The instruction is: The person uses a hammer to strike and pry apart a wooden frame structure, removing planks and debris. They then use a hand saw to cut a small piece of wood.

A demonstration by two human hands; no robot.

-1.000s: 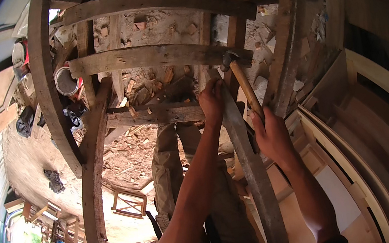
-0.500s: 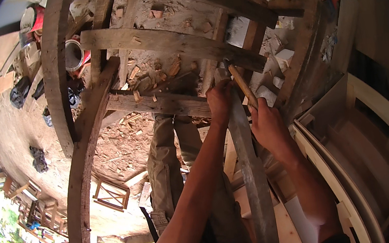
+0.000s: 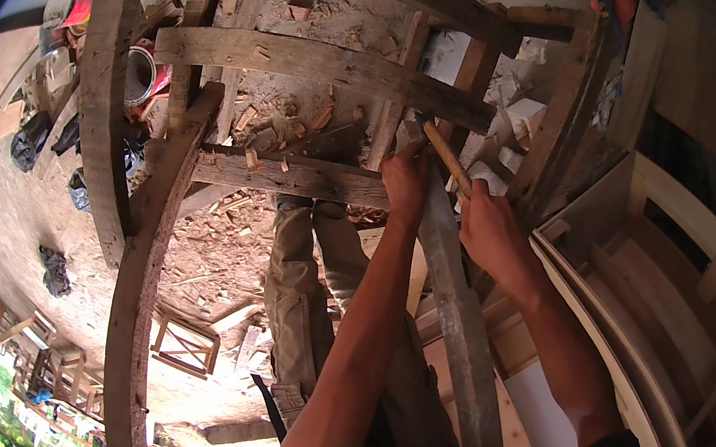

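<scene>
My right hand [image 3: 488, 222] is closed round the wooden handle of a hammer [image 3: 448, 158]. The handle slants up and left, and its small dark head is near the far end of a grey wooden beam [image 3: 455, 301]. On the left side of that end, my left hand [image 3: 407, 182] is closed, its fingers bent against the beam. Whatever sits in the left fingertips is hidden. Just beyond the hammer head runs a weathered crosspiece [image 3: 308, 64], part of a rough timber frame. Another plank [image 3: 296, 175] meets the beam area from the left, with wood chips on it.
A long curved-looking timber [image 3: 133, 346] stands at my left. On the right is a pale wooden cabinet frame [image 3: 698, 231]. Wood scraps litter the dirt floor [image 3: 208, 263]. Farther off are a red bucket [image 3: 140, 76], black plastic bags [image 3: 53, 271] and a small wooden frame [image 3: 185, 344].
The whole view has shifted slightly, with the far frame appearing a little lower. Both hands keep nearly the same places at the beam end, and the hammer stays in my right hand.
</scene>
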